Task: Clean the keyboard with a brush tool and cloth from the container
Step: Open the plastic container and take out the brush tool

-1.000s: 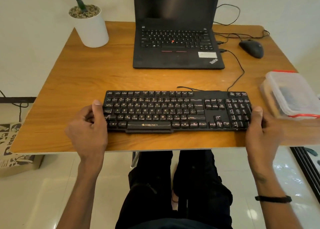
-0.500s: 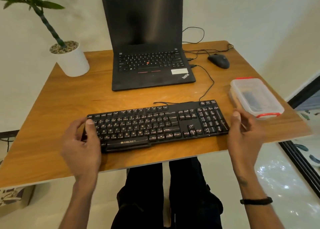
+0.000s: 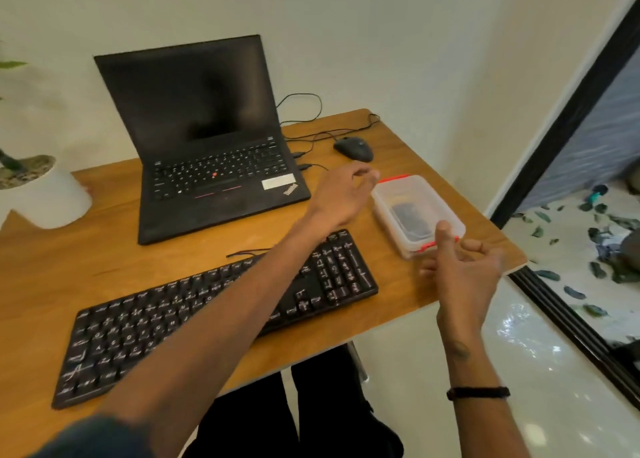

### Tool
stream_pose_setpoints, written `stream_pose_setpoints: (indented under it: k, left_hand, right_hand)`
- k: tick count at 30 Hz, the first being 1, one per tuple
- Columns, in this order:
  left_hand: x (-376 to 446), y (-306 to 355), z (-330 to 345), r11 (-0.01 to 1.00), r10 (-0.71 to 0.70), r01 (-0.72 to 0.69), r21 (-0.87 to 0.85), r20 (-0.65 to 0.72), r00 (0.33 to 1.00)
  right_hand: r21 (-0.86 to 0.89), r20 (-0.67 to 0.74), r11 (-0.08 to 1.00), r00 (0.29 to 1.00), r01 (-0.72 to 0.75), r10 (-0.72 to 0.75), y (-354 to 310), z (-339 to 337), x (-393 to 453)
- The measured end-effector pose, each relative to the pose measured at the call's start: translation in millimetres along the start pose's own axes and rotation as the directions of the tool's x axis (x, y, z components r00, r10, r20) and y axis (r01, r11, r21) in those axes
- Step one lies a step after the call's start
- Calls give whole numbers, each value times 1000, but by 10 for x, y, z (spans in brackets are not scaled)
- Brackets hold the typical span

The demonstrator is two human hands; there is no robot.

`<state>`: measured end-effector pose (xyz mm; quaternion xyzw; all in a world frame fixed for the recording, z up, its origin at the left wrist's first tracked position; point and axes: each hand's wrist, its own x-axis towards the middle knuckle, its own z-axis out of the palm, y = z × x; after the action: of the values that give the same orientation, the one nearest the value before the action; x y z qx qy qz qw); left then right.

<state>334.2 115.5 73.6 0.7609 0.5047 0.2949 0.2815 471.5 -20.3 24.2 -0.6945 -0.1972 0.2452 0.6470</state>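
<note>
- Two hands were at the clear plastic container with red clips (image 3: 417, 211), at the right edge of the wooden table (image 3: 104, 249): the left hand (image 3: 341, 194), loosely curled and holding nothing, was at its far end; the right hand (image 3: 464, 267), fingers relaxed, was by its near red clip.
- Opening the container seemed the step in hand; next, the clips need releasing and the lid lifting.
- The black full-size keyboard (image 3: 207, 315) lay nearer, partly hidden by the left forearm.
- Something dark showed blurred through the lid; brush and cloth could not be told.

left hand (image 3: 341, 189) outstretched, right hand (image 3: 462, 270) loosely curled
</note>
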Motion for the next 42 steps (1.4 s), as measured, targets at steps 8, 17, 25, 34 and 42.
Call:
stream_pose_setpoints:
  k: [8, 17, 25, 34, 42]
  left_hand:
    - [747, -80, 393, 996, -72, 62, 59, 183, 981]
    - [590, -302, 244, 990, -132, 123, 71, 133, 982]
    - [468, -393, 369, 984, -169, 170, -43, 16, 985]
    - [477, -346, 418, 965, -221, 222, -142, 25, 975]
    - [619, -201, 559, 948, -246, 249, -201, 42, 968]
  right_hand:
    - [57, 99, 993, 991, -101, 95, -5, -35, 219]
    - [-53, 141, 999, 990, 7, 1, -44, -163, 388]
    - [-137, 167, 988, 985, 67, -43, -41, -210, 475]
    - [-115, 161, 991, 986, 62, -43, -7, -235, 452]
    - [40, 211, 997, 976, -62, 52, 162, -437, 327]
